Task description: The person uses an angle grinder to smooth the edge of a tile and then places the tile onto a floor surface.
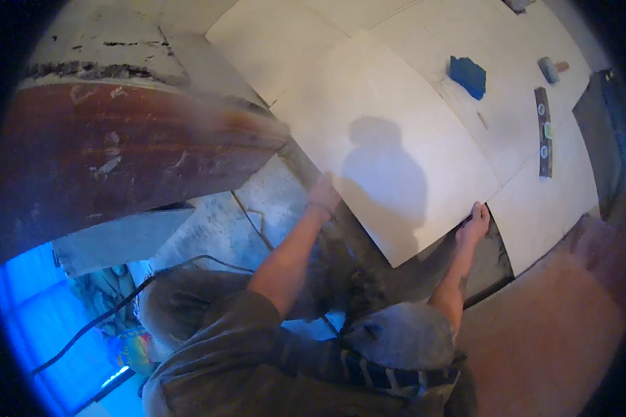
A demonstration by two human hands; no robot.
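Note:
A large pale floor tile (313,97) lies in front of me, its near corner reaching toward my knees over bare grey floor. My left hand (325,194) is closed on its left edge, the fingers slightly blurred. At the near right edge my right hand (474,224) grips the tile, thumb on top and the other fingers mostly hidden below. Shadow from my head falls across the tile's surface. Other pale tiles (424,35) lie flat beyond it and to the right, with thin joints between them.
On the laid tiles at the right rest a spirit level (543,132), a mallet (553,69) and a blue jagged piece (467,77). A reddish-brown scuffed panel (132,153) stands at the left. A dark cable (118,306) runs past my left knee.

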